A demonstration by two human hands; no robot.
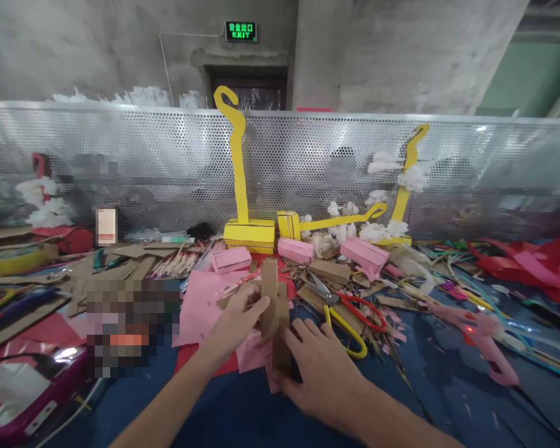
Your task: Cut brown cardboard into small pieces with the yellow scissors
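Observation:
In the middle of the head view, my left hand pinches an upright strip of brown cardboard between thumb and fingers. Directly behind and below that strip is a folded cardboard piece. My right hand grips this piece from the right, fingers on its upper side and thumb near its lower end. Pink paper lies under and left of my left hand. Scissors with red and yellow handles rest open just beyond my right hand.
Pink boxes and yellow hooked-neck shapes stand behind, before a perforated metal panel. A pink glue gun with a cord lies right. A purple power strip sits front left. Cardboard scraps and red ribbon cover the sides.

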